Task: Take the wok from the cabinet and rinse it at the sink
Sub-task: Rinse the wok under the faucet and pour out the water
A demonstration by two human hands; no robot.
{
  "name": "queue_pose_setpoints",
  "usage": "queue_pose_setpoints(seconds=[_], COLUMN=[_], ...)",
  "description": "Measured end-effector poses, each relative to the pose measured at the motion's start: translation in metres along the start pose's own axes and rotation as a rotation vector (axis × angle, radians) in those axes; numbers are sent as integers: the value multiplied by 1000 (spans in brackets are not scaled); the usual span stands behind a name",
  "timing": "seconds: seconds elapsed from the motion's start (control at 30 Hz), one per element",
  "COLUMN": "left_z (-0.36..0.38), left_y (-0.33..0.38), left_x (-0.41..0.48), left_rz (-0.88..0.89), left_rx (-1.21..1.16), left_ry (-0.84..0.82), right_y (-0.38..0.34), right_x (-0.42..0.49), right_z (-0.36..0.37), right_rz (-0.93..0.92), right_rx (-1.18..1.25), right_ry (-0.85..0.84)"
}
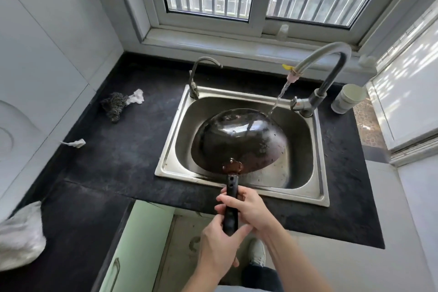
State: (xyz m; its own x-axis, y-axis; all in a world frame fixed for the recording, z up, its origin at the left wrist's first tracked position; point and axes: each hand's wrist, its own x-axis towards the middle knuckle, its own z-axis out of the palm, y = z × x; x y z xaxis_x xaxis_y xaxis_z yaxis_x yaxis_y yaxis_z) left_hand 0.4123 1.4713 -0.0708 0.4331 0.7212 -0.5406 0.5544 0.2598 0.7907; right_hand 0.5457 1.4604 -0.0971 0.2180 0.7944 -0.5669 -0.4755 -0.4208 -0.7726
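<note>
A dark wok (pixel 239 140) is turned with its round underside up, over the steel sink (pixel 317 173). Its black handle (pixel 230 211) points toward me past the sink's front rim. My right hand (pixel 246 208) grips the handle's middle. My left hand (pixel 220 249) holds the handle's end just below it. Water runs from the tall curved tap (pixel 327 61) and lands on the wok's far right edge.
A second small tap (pixel 196 76) stands at the sink's back left. A wire scourer with a white rag (pixel 118 104) lies on the black counter (pixel 113 154) to the left. A white cup (pixel 347 98) is at the right. A green cabinet door (pixel 132 251) hangs open below.
</note>
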Motion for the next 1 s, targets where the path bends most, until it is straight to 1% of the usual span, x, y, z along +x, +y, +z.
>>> queue_pose_setpoints(seconds=[0.03,0.13,0.17,0.23,0.4,0.6,0.67,0.83,1.0], left_z=[1,2,2,5,15,40,47,52,58], left_y=[2,13,15,16,17,27,30,38,53], left_x=[2,7,8,12,23,36,39,44,52], left_rz=[-40,-237,-255,-217,-136,-116,-113,-98,-99], left_rx=[-39,-325,-373,-357,-186,-59,-12,89,155], left_ry=[-41,-251,-294,-319,-297,-228,-174,-67,-92], right_y=[1,1,0,-3,-2,-11,-13,-16,-14], right_x=[-1,-2,-2,-1,9,26,30,35,43], right_z=[-1,-6,-8,-12,-30,-41,-45,-57,-70], right_rz=[-1,-30,-35,-35,-6,18,46,120,139], right_rx=[45,126,144,141,28,-17,12,113,338], right_ry=[-1,-3,-3,4,48,175,183,123,77])
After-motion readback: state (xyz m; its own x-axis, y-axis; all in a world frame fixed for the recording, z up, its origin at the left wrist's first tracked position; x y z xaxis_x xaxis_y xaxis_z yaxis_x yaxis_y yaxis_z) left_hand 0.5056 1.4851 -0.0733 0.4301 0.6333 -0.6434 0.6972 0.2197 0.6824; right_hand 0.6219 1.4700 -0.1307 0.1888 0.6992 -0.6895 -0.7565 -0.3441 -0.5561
